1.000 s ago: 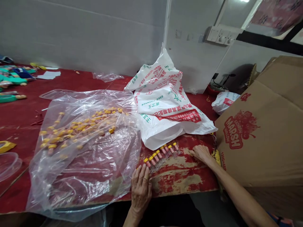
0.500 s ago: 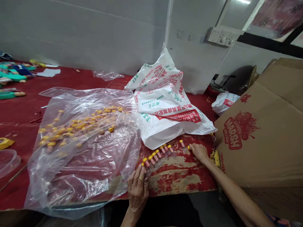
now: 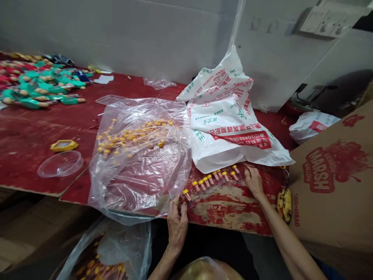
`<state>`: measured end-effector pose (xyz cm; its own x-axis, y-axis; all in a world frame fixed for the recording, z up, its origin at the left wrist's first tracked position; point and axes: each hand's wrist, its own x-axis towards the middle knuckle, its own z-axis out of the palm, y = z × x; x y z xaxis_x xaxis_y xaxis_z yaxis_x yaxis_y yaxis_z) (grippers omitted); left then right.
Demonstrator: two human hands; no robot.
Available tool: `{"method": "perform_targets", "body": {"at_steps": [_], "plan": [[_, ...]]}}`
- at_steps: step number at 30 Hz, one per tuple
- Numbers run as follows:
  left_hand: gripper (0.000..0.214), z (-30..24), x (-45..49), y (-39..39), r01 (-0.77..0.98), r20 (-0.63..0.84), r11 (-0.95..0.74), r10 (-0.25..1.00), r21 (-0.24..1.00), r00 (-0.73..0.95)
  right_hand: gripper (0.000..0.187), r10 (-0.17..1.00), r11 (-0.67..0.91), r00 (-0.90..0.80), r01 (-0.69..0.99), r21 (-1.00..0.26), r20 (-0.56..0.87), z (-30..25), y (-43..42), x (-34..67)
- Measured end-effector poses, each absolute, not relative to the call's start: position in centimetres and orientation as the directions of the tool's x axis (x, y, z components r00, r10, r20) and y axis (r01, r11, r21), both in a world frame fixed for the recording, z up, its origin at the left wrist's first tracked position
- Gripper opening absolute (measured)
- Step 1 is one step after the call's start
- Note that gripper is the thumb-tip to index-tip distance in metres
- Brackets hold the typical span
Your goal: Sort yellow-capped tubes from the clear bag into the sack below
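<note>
A slanting row of small clear tubes [image 3: 210,179] with yellow caps and pinkish contents lies on the worn red tabletop [image 3: 215,212]. My left hand [image 3: 177,223] rests at the front edge, just below the leftmost tube [image 3: 187,195], thumb apart from the fingers. At the row's other end, my right hand [image 3: 254,182] lies beside the last tubes, fingers stretched out; nothing shows in it. Left of the row, a clear plastic bag [image 3: 140,177] holds many more yellow-capped tubes [image 3: 136,134]. A white printed sack [image 3: 230,136] lies directly behind the row.
A cardboard box [image 3: 335,186] stands on the right, a spotted banana [image 3: 284,204] beside it. Clear round lids [image 3: 60,164] and a yellow piece [image 3: 64,145] lie left. Green-dressed figures [image 3: 43,85] are heaped at far left. Below the edge, an open plastic bag [image 3: 107,249] contains yellow-capped pieces.
The camera view has swung left and down. My left hand has drawn back slightly from the leftmost tube. The right hand no longer touches a yellow cap, and the tubes at that end lie closer together.
</note>
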<state>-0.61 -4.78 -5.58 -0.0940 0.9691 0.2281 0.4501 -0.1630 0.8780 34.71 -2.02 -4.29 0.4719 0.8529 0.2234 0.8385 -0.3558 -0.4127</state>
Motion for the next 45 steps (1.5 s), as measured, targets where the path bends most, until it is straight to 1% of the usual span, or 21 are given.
{"method": "perform_targets", "body": {"at_steps": [4, 8, 10, 14, 16, 19, 20, 22, 24, 26, 28, 30, 33, 36, 37, 39, 40, 41, 42, 43, 45], "plan": [[0.040, -5.6, -0.9, -4.7, 0.369, 0.117, -0.066, 0.986, 0.927, -0.119, 0.049, 0.797, -0.321, 0.505, 0.819, -0.476, 0.331, -4.7, -3.8, 34.5], [0.039, -5.4, -0.9, -4.6, 0.411, 0.105, -0.050, 0.988, 0.910, -0.113, 0.049, 0.747, -0.292, 0.519, 0.818, -0.497, 0.415, -4.5, -5.6, 32.5], [0.040, -5.2, -0.7, -4.4, 0.451, 0.119, -0.062, 0.988, 0.891, -0.099, 0.046, 0.752, -0.235, 0.482, 0.833, -0.500, 0.450, -4.1, -6.3, 30.5], [0.043, -4.3, 0.3, -3.5, 0.576, 0.164, -0.114, 0.986, 0.810, -0.037, 0.035, 0.830, -0.031, 0.271, 0.895, -0.445, 0.487, -3.1, -6.9, 24.8], [0.044, -3.7, 1.2, -2.9, 0.686, 0.169, -0.135, 0.985, 0.715, 0.018, 0.031, 0.872, 0.071, 0.123, 0.925, -0.373, 0.474, -2.5, -6.6, 21.9], [0.045, -2.9, 2.2, -2.0, 0.812, 0.098, -0.133, 0.991, 0.569, 0.094, 0.024, 0.917, 0.184, -0.071, 0.948, -0.259, 0.393, -1.8, -5.6, 18.1], [0.045, -2.7, 2.4, -1.8, 0.824, 0.073, -0.130, 0.991, 0.551, 0.108, 0.024, 0.927, 0.200, -0.108, 0.952, -0.233, 0.358, -1.7, -5.2, 17.0], [0.043, -2.6, 2.4, -1.5, 0.797, 0.056, -0.123, 0.992, 0.591, 0.111, 0.027, 0.945, 0.199, -0.137, 0.961, -0.192, 0.296, -1.5, -4.4, 15.4], [0.043, -2.6, 2.1, -1.5, 0.701, 0.042, -0.082, 0.996, 0.708, 0.074, 0.031, 0.965, 0.158, -0.119, 0.976, -0.152, 0.235, -1.5, -3.7, 14.2], [0.046, -2.6, 1.7, -1.7, 0.528, -0.026, 0.016, 1.000, 0.849, 0.011, 0.033, 0.983, 0.101, -0.077, 0.986, -0.134, 0.169, -1.6, -3.0, 13.3], [0.051, -2.4, 1.2, -2.1, 0.280, -0.121, 0.127, 0.992, 0.952, -0.038, 0.030, 0.992, 0.057, -0.040, 0.988, -0.145, 0.120, -1.7, -2.5, 12.7], [0.051, -2.0, 0.7, -2.6, 0.012, -0.179, 0.180, 0.983, 0.984, -0.048, 0.024, 0.995, 0.045, -0.027, 0.984, -0.174, 0.100, -1.8, -2.1, 12.3], [0.041, -1.5, 0.1, -3.3, -0.247, -0.211, 0.201, 0.977, 0.948, -0.012, 0.018, 0.995, 0.048, -0.027, 0.971, -0.235, 0.091, -1.9, -2.1, 12.2], [0.038, -1.5, -0.4, -3.7, -0.359, -0.225, 0.213, 0.974, 0.909, 0.008, 0.023, 0.995, 0.039, -0.008, 0.948, -0.316, 0.099, -1.5, -2.5, 12.7], [0.039, -1.6, -0.5, -3.8, -0.388, -0.228, 0.219, 0.973, 0.895, 0.021, 0.026, 0.996, 0.031, 0.006, 0.919, -0.394, 0.093, -1.2, -2.8, 13.0], [0.041, -1.8, -0.5, -3.9, -0.451, -0.245, 0.253, 0.966, 0.856, 0.075, 0.031, 0.999, 0.008, 0.015, 0.757, -0.653, 0.030, -0.3, -3.3, 13.5], [0.043, -1.9, -0.4, -4.0, -0.483, -0.261, 0.281, 0.959, 0.829, 0.111, 0.032, 1.000, -0.009, -0.006, 0.617, -0.787, -0.016, 0.2, -3.6, 13.7], [0.044, -2.0, -0.3, -4.0, -0.514, -0.277, 0.310, 0.950, 0.800, 0.142, 0.032, 0.998, -0.029, -0.042, 0.466, -0.884, -0.055, 0.6, -3.8, 13.8], [0.045, -2.0, -0.1, -4.1, -0.540, -0.291, 0.332, 0.943, 0.774, 0.163, 0.031, 0.994, -0.046, -0.076, 0.347, -0.937, -0.077, 1.0, -4.1, 13.9], [0.046, -2.1, 0.1, -4.1, -0.557, -0.302, 0.346, 0.938, 0.755, 0.173, 0.031, 0.992, -0.048, -0.100, 0.292, -0.955, -0.081, 1.3, -4.4, 14.0], [0.047, -2.1, 0.4, -4.3, -0.579, -0.314, 0.356, 0.933, 0.734, 0.175, 0.030, 0.992, -0.026, -0.107, 0.298, -0.954, -0.061, 1.5, -4.8, 14.0]]}}
